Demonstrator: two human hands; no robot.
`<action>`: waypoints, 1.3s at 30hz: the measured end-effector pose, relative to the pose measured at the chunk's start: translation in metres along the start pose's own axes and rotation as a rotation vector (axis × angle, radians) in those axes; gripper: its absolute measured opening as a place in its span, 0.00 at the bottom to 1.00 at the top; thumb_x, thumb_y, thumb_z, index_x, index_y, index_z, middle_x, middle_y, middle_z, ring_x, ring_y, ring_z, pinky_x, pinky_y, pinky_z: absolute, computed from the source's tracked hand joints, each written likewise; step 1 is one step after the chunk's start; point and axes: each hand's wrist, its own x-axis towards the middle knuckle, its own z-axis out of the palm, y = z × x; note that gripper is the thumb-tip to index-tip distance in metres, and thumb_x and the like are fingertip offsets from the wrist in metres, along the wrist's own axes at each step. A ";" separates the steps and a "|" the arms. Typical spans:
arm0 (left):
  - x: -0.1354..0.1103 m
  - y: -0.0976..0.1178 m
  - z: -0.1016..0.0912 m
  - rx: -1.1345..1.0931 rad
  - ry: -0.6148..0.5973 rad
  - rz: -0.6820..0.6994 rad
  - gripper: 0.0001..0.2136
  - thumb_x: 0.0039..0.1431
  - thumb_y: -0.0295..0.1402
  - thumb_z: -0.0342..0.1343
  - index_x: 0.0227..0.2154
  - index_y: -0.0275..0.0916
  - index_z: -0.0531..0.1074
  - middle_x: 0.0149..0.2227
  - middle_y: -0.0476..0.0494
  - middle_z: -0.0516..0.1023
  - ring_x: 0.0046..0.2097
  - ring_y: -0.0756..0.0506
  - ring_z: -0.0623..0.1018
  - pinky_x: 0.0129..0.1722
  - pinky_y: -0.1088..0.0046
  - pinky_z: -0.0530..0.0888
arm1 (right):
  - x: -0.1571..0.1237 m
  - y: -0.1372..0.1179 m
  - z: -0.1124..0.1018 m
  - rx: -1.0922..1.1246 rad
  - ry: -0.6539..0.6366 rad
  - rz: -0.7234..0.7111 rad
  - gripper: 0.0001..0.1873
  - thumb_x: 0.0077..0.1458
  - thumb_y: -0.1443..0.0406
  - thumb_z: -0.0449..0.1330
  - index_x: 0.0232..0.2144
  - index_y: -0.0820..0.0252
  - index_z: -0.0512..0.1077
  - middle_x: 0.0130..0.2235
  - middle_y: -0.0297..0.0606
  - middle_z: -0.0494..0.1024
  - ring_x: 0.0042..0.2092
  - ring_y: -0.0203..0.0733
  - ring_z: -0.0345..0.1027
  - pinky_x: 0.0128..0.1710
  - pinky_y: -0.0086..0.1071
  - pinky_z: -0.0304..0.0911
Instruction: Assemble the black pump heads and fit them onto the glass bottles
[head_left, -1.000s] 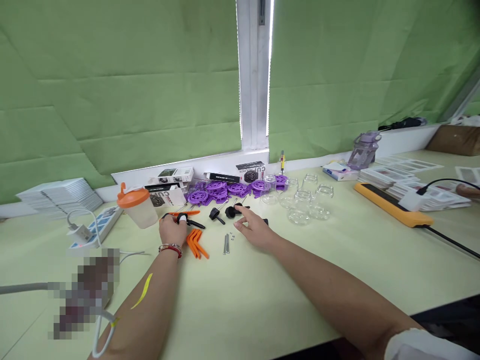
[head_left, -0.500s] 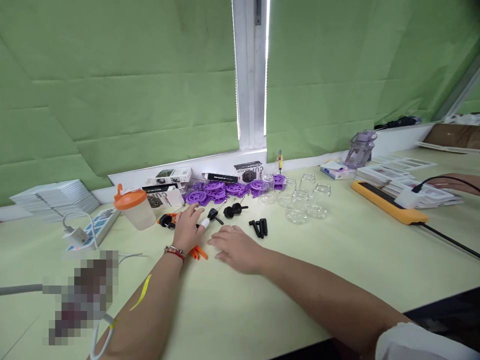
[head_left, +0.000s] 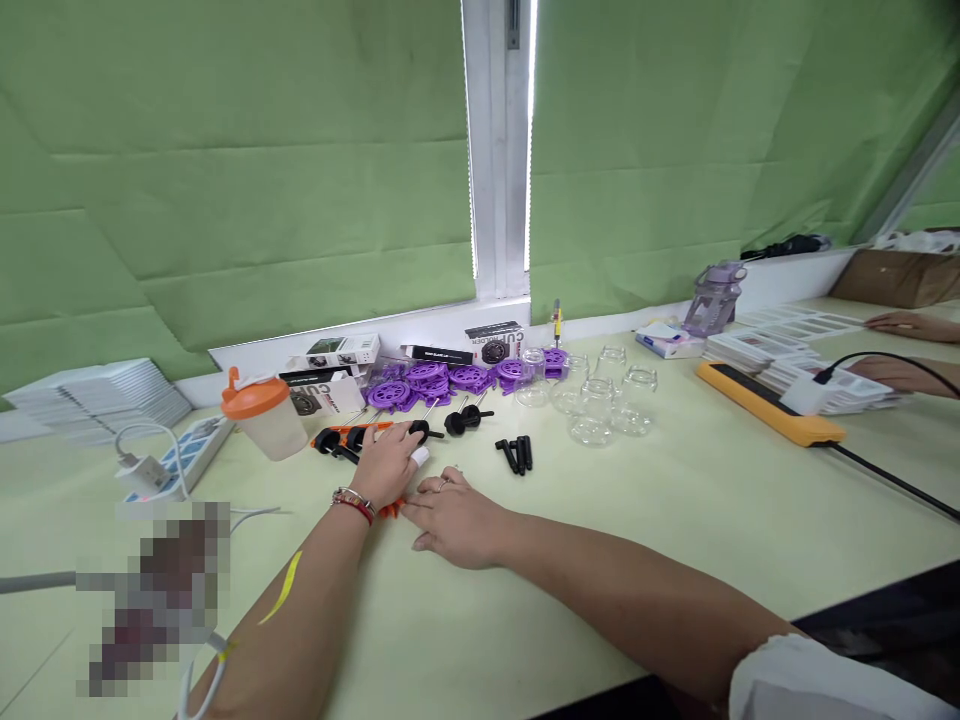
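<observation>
My left hand point(head_left: 388, 462) lies flat on the table with its fingers stretched toward a black knob with a screw point(head_left: 424, 431); one finger wears a white wrap. It covers most of some orange strips point(head_left: 391, 509). My right hand point(head_left: 452, 517) rests palm down just right of it, fingers straight and pointing left at the orange strips. An orange and black part point(head_left: 346, 437) lies just beyond my left hand. Two more black knobs point(head_left: 463, 419) and short black pieces point(head_left: 516, 454) lie further out.
Purple wheel parts point(head_left: 435, 380), small boxes point(head_left: 339, 352) and glass jars point(head_left: 600, 405) line the back. An orange-lidded cup point(head_left: 261, 412) and a power strip point(head_left: 187, 450) stand left. A yellow power strip point(head_left: 765, 405) and another person's hands point(head_left: 896, 372) are at right.
My right hand drew back from the black knobs toward me and to the left. My left hand left the orange and black part and slid right over the orange strips.
</observation>
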 end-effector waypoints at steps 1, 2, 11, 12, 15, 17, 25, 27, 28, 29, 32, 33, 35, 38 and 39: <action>0.000 0.001 -0.002 0.010 0.011 -0.005 0.19 0.56 0.30 0.46 0.49 0.45 0.71 0.57 0.38 0.69 0.58 0.37 0.67 0.59 0.49 0.50 | 0.000 0.000 0.001 -0.007 0.008 -0.005 0.21 0.62 0.59 0.51 0.54 0.61 0.64 0.54 0.44 0.71 0.56 0.48 0.57 0.52 0.44 0.47; 0.001 0.001 -0.003 0.016 0.023 -0.010 0.17 0.56 0.30 0.46 0.47 0.44 0.73 0.55 0.38 0.71 0.57 0.38 0.67 0.59 0.50 0.50 | 0.000 0.001 0.002 -0.014 0.016 -0.011 0.20 0.61 0.59 0.52 0.53 0.61 0.65 0.52 0.43 0.73 0.55 0.48 0.57 0.52 0.43 0.47; 0.000 0.005 -0.011 0.028 0.099 -0.127 0.10 0.54 0.30 0.46 0.27 0.41 0.74 0.37 0.42 0.78 0.43 0.41 0.74 0.57 0.57 0.53 | -0.001 0.000 -0.002 -0.138 0.054 -0.057 0.12 0.61 0.62 0.52 0.33 0.61 0.73 0.36 0.40 0.79 0.45 0.45 0.63 0.49 0.41 0.47; 0.000 0.005 -0.011 0.031 0.105 -0.146 0.10 0.54 0.30 0.47 0.26 0.41 0.73 0.35 0.42 0.78 0.42 0.41 0.74 0.57 0.57 0.54 | -0.001 0.000 -0.003 -0.154 0.065 -0.057 0.13 0.61 0.61 0.52 0.32 0.61 0.74 0.35 0.40 0.79 0.44 0.45 0.63 0.49 0.40 0.47; 0.001 0.005 -0.011 0.038 0.111 -0.212 0.07 0.52 0.31 0.48 0.28 0.40 0.71 0.32 0.41 0.78 0.40 0.40 0.74 0.55 0.58 0.56 | -0.001 0.000 -0.004 -0.176 0.086 -0.052 0.13 0.60 0.60 0.53 0.30 0.61 0.74 0.33 0.40 0.78 0.41 0.43 0.63 0.47 0.39 0.49; 0.002 0.005 -0.010 0.039 0.101 -0.244 0.09 0.52 0.31 0.48 0.35 0.39 0.71 0.33 0.40 0.78 0.41 0.39 0.75 0.54 0.58 0.57 | -0.002 0.000 -0.004 -0.173 0.087 -0.034 0.12 0.58 0.61 0.55 0.28 0.61 0.73 0.30 0.39 0.77 0.38 0.42 0.63 0.45 0.37 0.50; 0.001 0.002 -0.004 0.025 0.028 -0.207 0.14 0.55 0.29 0.46 0.43 0.39 0.71 0.38 0.39 0.80 0.43 0.39 0.76 0.53 0.58 0.58 | -0.002 -0.001 -0.005 -0.059 0.166 0.055 0.09 0.52 0.70 0.53 0.24 0.60 0.70 0.24 0.37 0.74 0.31 0.39 0.62 0.40 0.34 0.53; 0.001 0.001 -0.004 0.020 0.038 -0.209 0.13 0.54 0.28 0.46 0.40 0.39 0.72 0.39 0.40 0.80 0.43 0.39 0.76 0.51 0.59 0.60 | -0.002 0.000 -0.008 0.012 0.205 0.061 0.08 0.50 0.71 0.53 0.24 0.60 0.71 0.24 0.36 0.74 0.31 0.39 0.63 0.42 0.34 0.54; 0.001 0.000 -0.003 0.016 0.046 -0.215 0.13 0.54 0.28 0.46 0.40 0.39 0.73 0.39 0.40 0.80 0.43 0.39 0.76 0.51 0.60 0.61 | -0.003 0.001 -0.009 0.054 0.225 0.064 0.08 0.49 0.72 0.53 0.24 0.60 0.71 0.25 0.35 0.74 0.32 0.39 0.64 0.42 0.34 0.54; 0.001 0.000 -0.003 0.011 0.057 -0.222 0.14 0.54 0.27 0.47 0.41 0.39 0.73 0.40 0.39 0.80 0.44 0.39 0.75 0.50 0.61 0.62 | -0.004 0.002 -0.012 0.103 0.245 0.074 0.07 0.49 0.73 0.54 0.25 0.60 0.71 0.25 0.35 0.75 0.32 0.39 0.65 0.43 0.35 0.55; 0.001 -0.003 0.000 -0.009 0.109 -0.246 0.17 0.54 0.26 0.46 0.46 0.37 0.71 0.44 0.38 0.78 0.48 0.39 0.74 0.51 0.64 0.64 | -0.009 0.008 -0.020 0.310 0.334 0.148 0.06 0.47 0.73 0.56 0.26 0.59 0.71 0.27 0.34 0.75 0.34 0.38 0.66 0.43 0.34 0.58; 0.001 -0.004 0.000 -0.016 0.132 -0.254 0.18 0.54 0.26 0.45 0.48 0.36 0.70 0.46 0.38 0.77 0.50 0.40 0.73 0.51 0.65 0.65 | -0.010 0.011 -0.022 0.405 0.377 0.188 0.06 0.47 0.73 0.56 0.26 0.59 0.71 0.28 0.34 0.75 0.34 0.38 0.66 0.42 0.33 0.59; 0.001 -0.005 0.001 -0.029 0.176 -0.269 0.19 0.54 0.25 0.45 0.49 0.35 0.69 0.48 0.37 0.76 0.52 0.40 0.72 0.53 0.66 0.65 | -0.011 0.019 -0.027 0.619 0.475 0.288 0.05 0.47 0.72 0.57 0.26 0.59 0.71 0.28 0.33 0.74 0.32 0.37 0.66 0.37 0.31 0.60; 0.001 -0.006 0.000 -0.042 0.235 -0.297 0.19 0.55 0.25 0.45 0.49 0.34 0.68 0.48 0.36 0.74 0.52 0.39 0.71 0.53 0.65 0.65 | -0.010 0.032 -0.033 0.968 0.631 0.441 0.01 0.47 0.67 0.58 0.26 0.60 0.70 0.25 0.31 0.70 0.28 0.34 0.62 0.31 0.30 0.59; 0.001 -0.006 0.000 -0.046 0.252 -0.308 0.19 0.55 0.25 0.45 0.49 0.34 0.68 0.48 0.35 0.74 0.51 0.39 0.71 0.52 0.65 0.66 | -0.010 0.037 -0.034 1.078 0.679 0.478 0.03 0.47 0.66 0.59 0.26 0.60 0.70 0.24 0.30 0.69 0.26 0.33 0.61 0.29 0.29 0.58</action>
